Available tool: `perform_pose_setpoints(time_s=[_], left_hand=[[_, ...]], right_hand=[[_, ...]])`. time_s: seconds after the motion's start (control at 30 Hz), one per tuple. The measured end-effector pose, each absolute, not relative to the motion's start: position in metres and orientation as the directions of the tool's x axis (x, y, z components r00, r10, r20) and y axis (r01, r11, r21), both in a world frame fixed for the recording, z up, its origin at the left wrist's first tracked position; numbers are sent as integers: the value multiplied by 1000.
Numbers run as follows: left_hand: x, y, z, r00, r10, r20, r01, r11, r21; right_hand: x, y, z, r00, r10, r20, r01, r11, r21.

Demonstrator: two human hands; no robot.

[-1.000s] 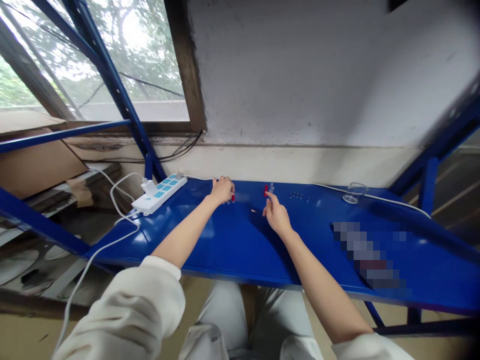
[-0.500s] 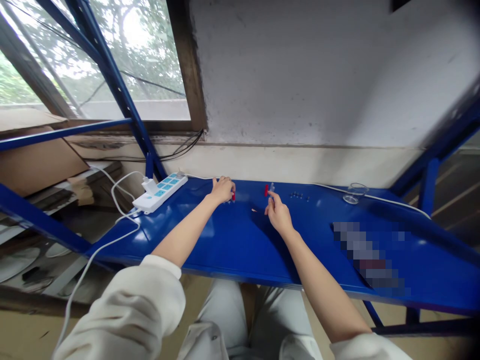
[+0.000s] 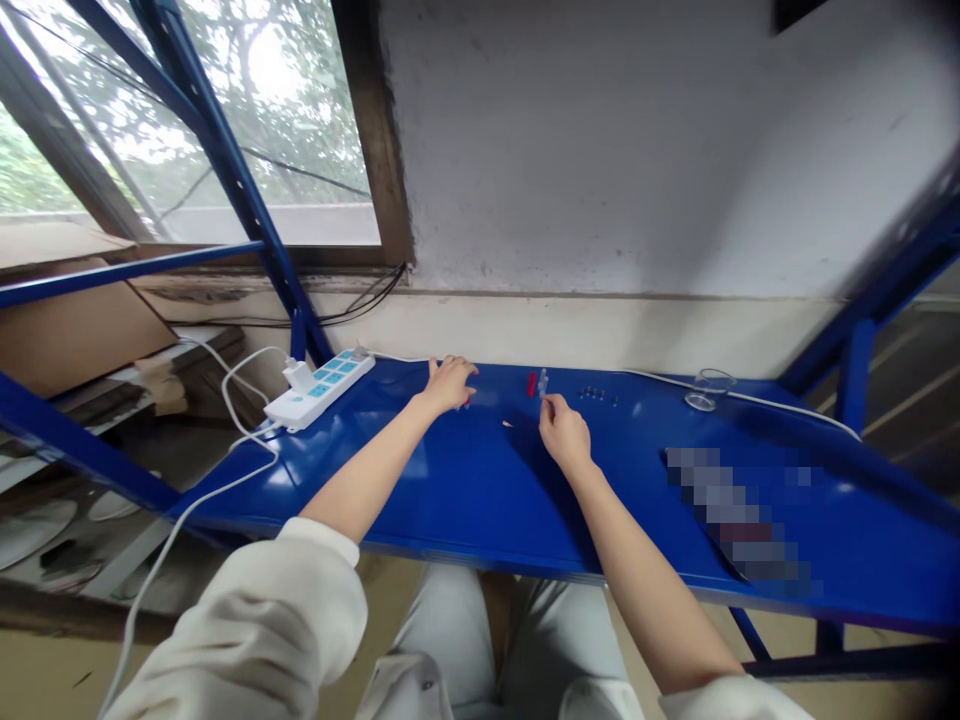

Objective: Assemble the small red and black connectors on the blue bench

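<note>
My left hand (image 3: 448, 384) lies at the back of the blue metal shelf (image 3: 465, 480). Its fingers are stretched out flat over a small red piece (image 3: 467, 401) that peeks out at their edge. My right hand (image 3: 564, 433) rests on the shelf further right with thumb and forefinger pinched together; what they hold is too small to see. Just beyond its fingertips stand a small red piece (image 3: 532, 384) and a small clear piece (image 3: 542, 381). A tiny pale bit (image 3: 508, 424) lies between the two hands.
A white and blue power strip (image 3: 321, 388) with a plug and white cable sits at the shelf's back left. A row of small dark pieces (image 3: 598, 393) and a clear glass dish (image 3: 705, 388) lie to the right. Blue frame struts cross on both sides.
My left hand's fingers have uncurled and now stretch out flat. My right hand has shifted slightly right and drawn its forefinger in from pointing into a pinch.
</note>
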State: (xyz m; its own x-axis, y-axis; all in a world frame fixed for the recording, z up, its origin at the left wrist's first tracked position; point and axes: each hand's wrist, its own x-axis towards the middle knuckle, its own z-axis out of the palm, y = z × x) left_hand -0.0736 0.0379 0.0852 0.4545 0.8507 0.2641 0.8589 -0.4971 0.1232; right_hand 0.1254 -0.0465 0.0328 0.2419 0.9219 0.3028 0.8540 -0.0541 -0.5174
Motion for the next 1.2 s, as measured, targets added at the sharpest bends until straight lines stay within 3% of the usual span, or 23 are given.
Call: perform_pose_setpoints(time_s=[0.13, 0.3, 0.4, 0.57, 0.73, 0.97, 1.2], left_hand=[[-53, 24, 82, 565, 729, 387, 740, -655, 153], [-17, 11, 57, 689, 680, 252, 655, -732, 185], [0, 14, 38, 617, 761, 199, 724, -648, 236], [15, 24, 20, 494, 837, 238, 800, -544, 253], [24, 24, 22, 481, 837, 261, 815, -536, 218], [33, 29, 28, 343, 884, 319, 828, -444, 341], [33, 32, 26, 327, 872, 365, 804, -460, 377]], right_hand=[[127, -43, 25, 234, 921, 312, 913, -98, -396], [125, -42, 19, 223, 951, 213, 928, -140, -345], [125, -43, 19, 218, 961, 168, 928, -151, -342], [124, -43, 20, 212, 965, 157, 928, -148, -342], [124, -42, 19, 206, 966, 156, 929, -143, -341], [123, -44, 21, 200, 966, 163, 928, -133, -349], [123, -45, 23, 195, 968, 159, 931, -132, -340]])
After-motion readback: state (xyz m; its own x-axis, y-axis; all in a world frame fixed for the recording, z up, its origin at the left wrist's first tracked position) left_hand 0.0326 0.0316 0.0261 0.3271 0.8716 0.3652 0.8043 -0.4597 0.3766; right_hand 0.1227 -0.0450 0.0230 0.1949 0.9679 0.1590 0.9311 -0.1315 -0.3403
